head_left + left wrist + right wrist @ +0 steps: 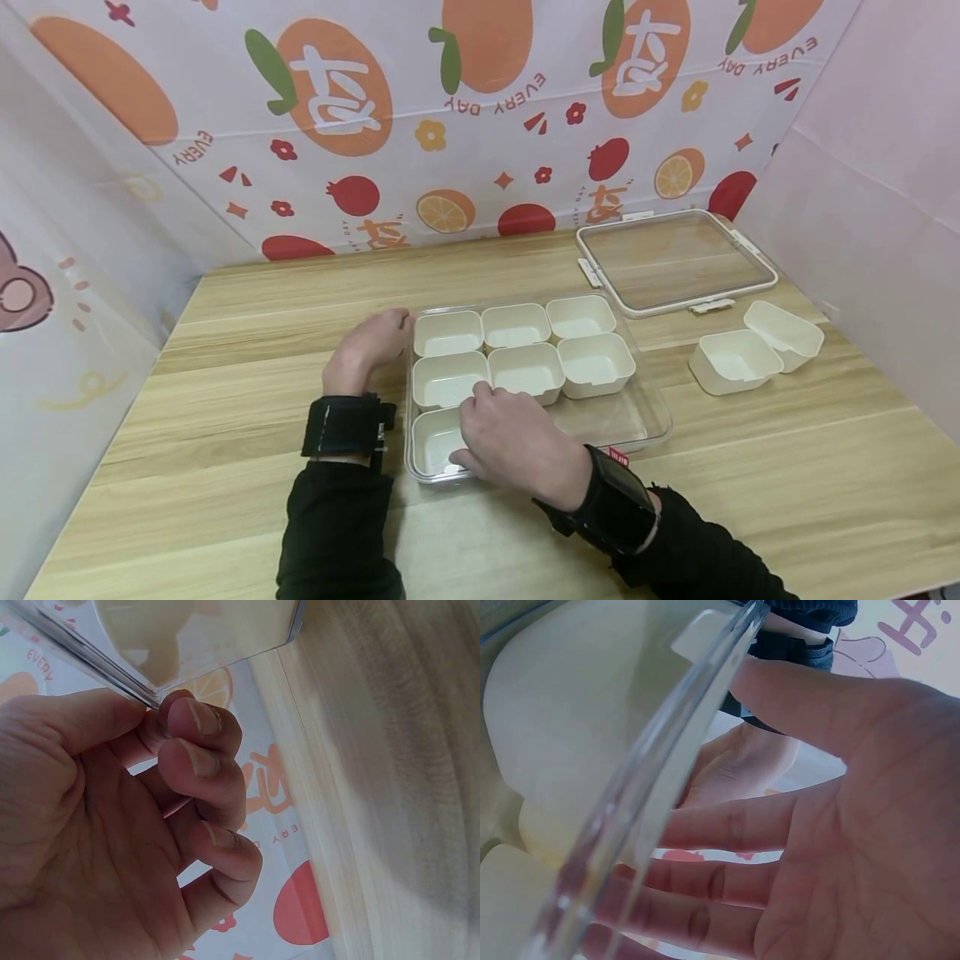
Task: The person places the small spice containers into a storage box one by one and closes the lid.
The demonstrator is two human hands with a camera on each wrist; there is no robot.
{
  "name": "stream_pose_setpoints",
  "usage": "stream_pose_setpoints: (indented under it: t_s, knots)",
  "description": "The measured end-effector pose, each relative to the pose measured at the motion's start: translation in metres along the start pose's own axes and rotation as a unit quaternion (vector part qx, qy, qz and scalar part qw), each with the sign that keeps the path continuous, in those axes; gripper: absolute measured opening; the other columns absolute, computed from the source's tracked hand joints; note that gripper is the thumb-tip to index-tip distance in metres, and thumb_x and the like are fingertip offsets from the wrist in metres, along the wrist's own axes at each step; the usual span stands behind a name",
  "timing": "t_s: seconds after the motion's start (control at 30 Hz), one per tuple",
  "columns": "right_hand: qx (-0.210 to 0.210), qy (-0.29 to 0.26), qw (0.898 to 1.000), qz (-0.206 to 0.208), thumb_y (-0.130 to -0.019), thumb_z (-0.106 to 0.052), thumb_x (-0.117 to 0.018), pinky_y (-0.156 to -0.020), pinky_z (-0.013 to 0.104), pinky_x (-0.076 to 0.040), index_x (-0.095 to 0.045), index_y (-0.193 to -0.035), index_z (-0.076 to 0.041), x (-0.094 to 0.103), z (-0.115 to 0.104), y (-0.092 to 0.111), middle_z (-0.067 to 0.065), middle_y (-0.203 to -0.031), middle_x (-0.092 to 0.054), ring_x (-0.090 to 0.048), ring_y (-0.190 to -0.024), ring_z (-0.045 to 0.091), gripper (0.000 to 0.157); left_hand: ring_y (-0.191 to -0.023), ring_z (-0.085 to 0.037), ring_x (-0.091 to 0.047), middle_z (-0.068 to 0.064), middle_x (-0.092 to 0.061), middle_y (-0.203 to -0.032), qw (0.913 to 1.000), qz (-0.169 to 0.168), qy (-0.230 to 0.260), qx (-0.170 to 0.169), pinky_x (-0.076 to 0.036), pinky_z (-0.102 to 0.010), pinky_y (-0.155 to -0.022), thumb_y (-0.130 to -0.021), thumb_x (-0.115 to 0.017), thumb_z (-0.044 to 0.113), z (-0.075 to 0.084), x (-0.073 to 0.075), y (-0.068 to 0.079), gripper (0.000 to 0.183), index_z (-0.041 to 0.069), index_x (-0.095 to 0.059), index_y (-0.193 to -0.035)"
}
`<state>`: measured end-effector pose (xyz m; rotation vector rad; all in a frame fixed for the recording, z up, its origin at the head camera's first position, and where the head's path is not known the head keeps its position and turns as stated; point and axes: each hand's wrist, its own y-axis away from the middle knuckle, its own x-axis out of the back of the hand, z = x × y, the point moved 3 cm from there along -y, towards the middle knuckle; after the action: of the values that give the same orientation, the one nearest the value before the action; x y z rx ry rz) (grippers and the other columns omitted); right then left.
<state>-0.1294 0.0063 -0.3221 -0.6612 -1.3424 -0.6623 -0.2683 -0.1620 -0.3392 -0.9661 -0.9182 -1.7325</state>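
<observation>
Tray: clear tray (607, 423), on the surface (262, 375) ahead of the person
Loaded: seven cream cups (525, 371); back and middle rows full, plus front-left cup (431, 442)
Remaining, my read: two outer cups (742, 382) at right, lid (675, 260) off
Orientation: cups in tray open side up; tray square-on, long axis unclear, foreshortened
Left hand (371, 346): fingers pinching tray rim
Right hand (517, 437): at front-left cup; can't tell if fingers grip

Left hand (367, 348) pinching — right hand (517, 437) bent at the knuckles.
</observation>
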Motion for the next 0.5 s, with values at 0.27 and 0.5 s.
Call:
stream_pose_setpoints:
  t_s: [0.27,0.5]
  knots:
    - [-0.039,-0.040,0.998,-0.019,-0.086,-0.055,-0.049,-0.053,0.033,-0.048,-0.057,-0.083,-0.013,0.019,0.028,0.003,0.004,-0.089,-0.055,-0.052,-0.069,0.017,0.043,-0.077,-0.027,-0.047,-0.014,-0.049,-0.082,1.0000,-0.002,0.002,-0.002,-0.039,-0.040,-0.066,-0.099,-0.027,0.022,0.000,0.000,-0.001,0.031,0.003,-0.052,-0.095]
    - [-0.040,-0.074,0.996,0.007,-0.087,-0.052,-0.050,-0.053,0.031,-0.047,-0.057,-0.103,-0.008,0.032,0.053,0.011,0.002,-0.088,-0.054,-0.051,-0.068,0.014,0.047,-0.070,-0.026,-0.047,-0.012,-0.047,-0.074,1.0000,-0.001,0.005,0.001,-0.039,-0.038,-0.062,-0.099,-0.026,0.024,-0.001,0.000,-0.001,0.031,0.006,-0.050,-0.088]
